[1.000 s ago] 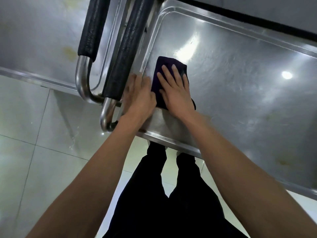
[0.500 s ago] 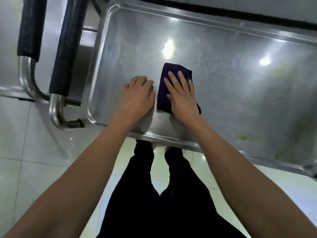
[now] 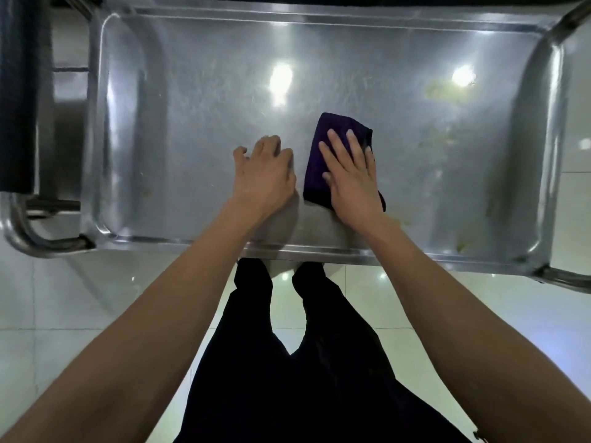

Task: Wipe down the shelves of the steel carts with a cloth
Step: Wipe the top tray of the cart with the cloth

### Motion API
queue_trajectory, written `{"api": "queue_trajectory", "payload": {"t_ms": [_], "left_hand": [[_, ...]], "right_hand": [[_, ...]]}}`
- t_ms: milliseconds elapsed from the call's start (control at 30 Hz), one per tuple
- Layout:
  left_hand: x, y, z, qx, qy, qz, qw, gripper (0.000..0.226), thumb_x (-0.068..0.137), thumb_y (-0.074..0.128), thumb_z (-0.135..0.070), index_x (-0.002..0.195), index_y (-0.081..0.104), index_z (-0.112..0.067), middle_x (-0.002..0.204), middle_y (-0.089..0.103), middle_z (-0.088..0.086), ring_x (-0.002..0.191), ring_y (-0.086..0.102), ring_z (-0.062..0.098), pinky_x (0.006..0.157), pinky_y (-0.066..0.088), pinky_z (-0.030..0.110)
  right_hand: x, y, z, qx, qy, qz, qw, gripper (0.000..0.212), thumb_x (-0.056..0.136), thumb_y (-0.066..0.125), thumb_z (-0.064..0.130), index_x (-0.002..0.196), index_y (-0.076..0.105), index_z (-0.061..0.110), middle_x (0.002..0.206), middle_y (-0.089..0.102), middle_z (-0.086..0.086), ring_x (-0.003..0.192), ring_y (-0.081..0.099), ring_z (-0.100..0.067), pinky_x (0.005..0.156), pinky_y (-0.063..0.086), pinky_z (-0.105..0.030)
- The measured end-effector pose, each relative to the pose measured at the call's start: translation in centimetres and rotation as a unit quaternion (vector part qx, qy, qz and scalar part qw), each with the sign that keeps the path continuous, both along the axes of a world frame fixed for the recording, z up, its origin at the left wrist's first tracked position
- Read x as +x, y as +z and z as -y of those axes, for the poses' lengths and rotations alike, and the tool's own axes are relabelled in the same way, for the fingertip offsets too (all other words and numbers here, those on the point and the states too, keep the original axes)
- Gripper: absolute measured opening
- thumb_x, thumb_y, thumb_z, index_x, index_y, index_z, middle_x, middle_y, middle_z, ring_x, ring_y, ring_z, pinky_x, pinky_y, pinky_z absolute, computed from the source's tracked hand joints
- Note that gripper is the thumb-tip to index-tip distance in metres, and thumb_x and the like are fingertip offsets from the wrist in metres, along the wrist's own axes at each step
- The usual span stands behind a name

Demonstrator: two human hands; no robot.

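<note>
My right hand [image 3: 350, 174] pressed flat, fingers straight, on the purple cloth [image 3: 323, 155]; left hand [image 3: 263, 174] rested, apparently loosely curled, on the steel shelf [image 3: 192, 123].

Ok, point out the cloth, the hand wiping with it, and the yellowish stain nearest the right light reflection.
cloth [image 3: 319, 161], head view, bare purple left part.
right hand [image 3: 350, 175], head view, back of hand.
yellowish stain [image 3: 438, 90], head view, middle of smear.
</note>
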State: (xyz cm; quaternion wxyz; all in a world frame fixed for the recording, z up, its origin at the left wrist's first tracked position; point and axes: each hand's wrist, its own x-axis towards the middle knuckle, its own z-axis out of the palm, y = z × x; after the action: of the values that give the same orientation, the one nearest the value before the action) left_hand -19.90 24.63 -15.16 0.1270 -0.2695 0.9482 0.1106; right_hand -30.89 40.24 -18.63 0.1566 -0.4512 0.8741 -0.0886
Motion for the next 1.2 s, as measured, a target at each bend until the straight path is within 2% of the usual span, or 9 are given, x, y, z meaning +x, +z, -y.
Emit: {"api": "queue_trajectory", "payload": {"t_ms": [200,433,567,800,900,1000,1200], "left_hand": [[0.3,0.3,0.2,0.012,0.0,0.006,1.0,0.034,0.094,0.046,-0.024,0.124,0.06,-0.016,0.139,0.047,0.007,0.134,0.042,0.023,0.11,0.023,0.058],[3.9,0.9,1.9,0.024,0.053,-0.045,0.997,0.04,0.1,0.043,-0.026,0.138,0.054,-0.02,0.15,0.045,0.001,0.141,0.036,0.02,0.115,0.023,0.05],[7.7,1.1,4.3,0.011,0.09,-0.035,0.995,0.04,0.101,0.043,-0.029,0.14,0.052,-0.022,0.153,0.042,-0.001,0.143,0.033,0.018,0.116,0.023,0.046],[15.1,1.9,9.0,-0.001,0.148,-0.106,0.983,0.037,0.098,0.048,-0.022,0.132,0.062,-0.017,0.139,0.058,0.001,0.131,0.05,0.02,0.11,0.033,0.041],[17.7,1.8,10.9,-0.013,0.177,-0.079,0.981,0.038,0.098,0.047,-0.023,0.133,0.06,-0.018,0.139,0.057,0.0,0.131,0.048,0.019,0.11,0.031,0.041],[19.9,1.6,12.4,-0.006,0.208,-0.043,0.977,0.038,0.098,0.047,-0.024,0.134,0.056,-0.019,0.141,0.053,0.0,0.135,0.043,0.021,0.111,0.033,0.047],[22.9,1.2,14.2,0.011,0.256,0.004,0.967,0.04,0.096,0.048,-0.019,0.136,0.046,-0.016,0.15,0.035,0.011,0.144,0.029,0.031,0.11,0.038,0.056]], "right_hand": [[3.1,-0.4,-1.5,0.005,0.007,-0.021,1.0,0.057,0.103,0.035,0.026,0.158,0.021,0.019,0.167,0.009,0.0,0.154,-0.001,-0.028,0.122,0.011,-0.057],[4.5,-0.4,1.2,0.012,0.036,-0.032,0.999,0.057,0.103,0.038,0.025,0.157,0.022,0.018,0.167,0.01,-0.001,0.154,0.001,-0.03,0.121,0.012,-0.058],[7.2,-0.2,4.9,0.008,0.065,-0.028,0.997,0.057,0.103,0.037,0.026,0.157,0.023,0.017,0.167,0.011,-0.001,0.154,0.001,-0.03,0.121,0.012,-0.059],[12.9,-0.3,11.5,0.002,0.105,-0.017,0.994,0.056,0.104,0.036,0.027,0.158,0.021,0.017,0.168,0.008,-0.001,0.154,-0.001,-0.029,0.121,0.01,-0.059],[15.0,-0.6,13.9,-0.012,0.12,-0.017,0.993,0.056,0.103,0.037,0.026,0.157,0.023,0.016,0.167,0.01,-0.001,0.154,0.001,-0.029,0.121,0.012,-0.059],[16.7,-0.9,16.2,-0.02,0.133,-0.02,0.991,0.055,0.104,0.034,0.028,0.157,0.024,0.016,0.167,0.011,-0.001,0.154,0.002,-0.029,0.12,0.013,-0.06],[19.8,-1.4,20.1,-0.023,0.136,-0.029,0.99,0.055,0.104,0.031,0.029,0.157,0.022,0.016,0.167,0.01,-0.002,0.154,0.001,-0.028,0.121,0.012,-0.06]]}}
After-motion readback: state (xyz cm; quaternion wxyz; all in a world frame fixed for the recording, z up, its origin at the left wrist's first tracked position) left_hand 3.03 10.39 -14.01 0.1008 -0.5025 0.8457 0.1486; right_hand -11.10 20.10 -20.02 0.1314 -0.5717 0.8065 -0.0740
